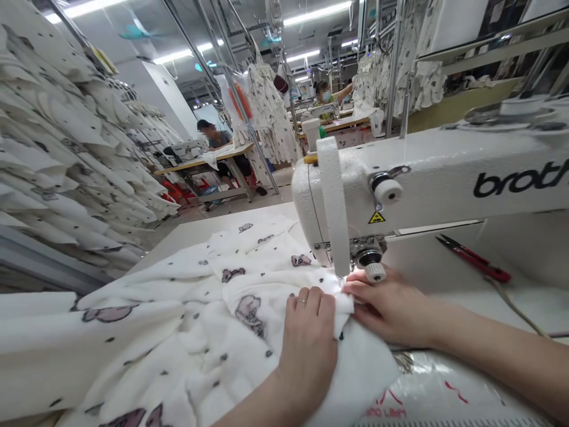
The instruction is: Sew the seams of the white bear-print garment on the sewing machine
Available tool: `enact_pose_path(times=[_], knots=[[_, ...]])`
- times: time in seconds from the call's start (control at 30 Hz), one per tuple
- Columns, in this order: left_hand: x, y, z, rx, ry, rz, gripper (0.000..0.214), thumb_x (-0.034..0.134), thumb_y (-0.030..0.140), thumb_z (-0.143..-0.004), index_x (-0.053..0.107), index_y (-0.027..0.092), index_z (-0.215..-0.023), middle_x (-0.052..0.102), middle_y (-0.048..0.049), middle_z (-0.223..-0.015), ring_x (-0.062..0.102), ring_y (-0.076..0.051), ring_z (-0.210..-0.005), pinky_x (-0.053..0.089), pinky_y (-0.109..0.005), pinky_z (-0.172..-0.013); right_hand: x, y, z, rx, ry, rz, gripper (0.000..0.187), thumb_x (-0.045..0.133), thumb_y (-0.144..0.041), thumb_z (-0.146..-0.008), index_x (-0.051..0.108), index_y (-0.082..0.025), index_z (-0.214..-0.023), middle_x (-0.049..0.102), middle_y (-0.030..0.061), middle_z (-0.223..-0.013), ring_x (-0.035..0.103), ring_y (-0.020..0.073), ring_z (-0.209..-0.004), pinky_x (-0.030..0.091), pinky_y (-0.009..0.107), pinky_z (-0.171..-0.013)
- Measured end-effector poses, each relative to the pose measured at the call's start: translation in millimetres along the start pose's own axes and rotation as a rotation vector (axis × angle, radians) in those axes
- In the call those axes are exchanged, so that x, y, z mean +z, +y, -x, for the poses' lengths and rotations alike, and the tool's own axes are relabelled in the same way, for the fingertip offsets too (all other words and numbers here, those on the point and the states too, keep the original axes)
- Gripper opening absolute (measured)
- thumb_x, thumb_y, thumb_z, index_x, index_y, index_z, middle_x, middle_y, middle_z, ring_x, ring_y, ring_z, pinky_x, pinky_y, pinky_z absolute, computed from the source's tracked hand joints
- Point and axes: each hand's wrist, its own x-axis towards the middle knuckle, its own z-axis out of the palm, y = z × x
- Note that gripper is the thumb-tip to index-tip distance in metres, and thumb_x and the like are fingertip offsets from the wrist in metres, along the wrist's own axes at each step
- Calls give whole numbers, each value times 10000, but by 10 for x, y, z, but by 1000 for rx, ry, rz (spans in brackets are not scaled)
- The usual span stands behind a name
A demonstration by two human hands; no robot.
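Note:
White fleecy fabric (pixel 186 332) printed with pinkish-grey bears and black dots spreads in loose folds over the sewing table. My left hand (pixel 311 350), with a ring on one finger, is closed on the fabric just in front of the needle area, fingers bent and side by side. Close on the right, my right hand (pixel 391 305) pinches the fabric's edge by the presser foot; its fingertips are partly hidden. Above both hands stands the head of a white sewing machine (pixel 427 178). The needle itself is hard to make out in the bright light.
Red-handled thread snips (pixel 475 258) lie on the machine bed at right, near a cord (pixel 518 308). Clear plastic with red print (pixel 427 391) covers the table's front. Hanging garment pieces (pixel 66 142) crowd the left. Two people work at machines behind, one at a wooden-edged table (pixel 204 160).

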Motion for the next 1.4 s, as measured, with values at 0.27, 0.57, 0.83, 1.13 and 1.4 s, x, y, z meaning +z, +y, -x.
enact_pose_path(times=[0.27, 0.57, 0.83, 1.13, 1.4], knots=[[-28, -261, 114, 190, 148, 174, 343, 409, 14, -645, 471, 142, -958, 488, -95, -932, 445, -233, -846, 388, -381, -708, 97, 130, -96, 36, 40, -54, 228, 411, -171, -837, 638, -191, -852, 604, 47, -897, 519, 173, -834, 380, 312, -776], [-32, -302, -121, 43, -7, 344, 144, 324, 138, -799, 458, 174, -838, 528, -37, -755, 461, -181, -677, 386, -327, -611, 2, 130, -214, 144, -72, -89, 247, 413, -197, -831, 625, -178, -705, 595, 51, -700, 507, 140, -617, 365, 251, -542], [43, -191, -122, 94, 56, 271, 171, 378, 102, -770, 504, 154, -874, 531, -65, -840, 450, -202, -779, 341, -345, -679, -29, 127, -239, 123, -94, -55, 276, 373, -170, -833, 609, -153, -691, 586, 57, -656, 459, 132, -568, 320, 245, -509], [13, -270, -99, 305, 78, 150, 266, 297, 128, -858, 544, 160, -950, 577, -72, -873, 490, -199, -822, 323, -349, -708, -89, 183, -211, -45, -105, -46, 269, 362, -98, -810, 622, -169, -824, 610, 31, -728, 501, 131, -626, 347, 236, -556], [3, -310, -45, 457, 165, 66, 283, 304, 43, -841, 549, 103, -970, 588, -104, -999, 501, -212, -953, 335, -386, -806, -29, 241, -57, -222, -13, 74, 277, 404, -107, -798, 622, -221, -925, 604, 45, -885, 491, 185, -803, 352, 303, -722]])
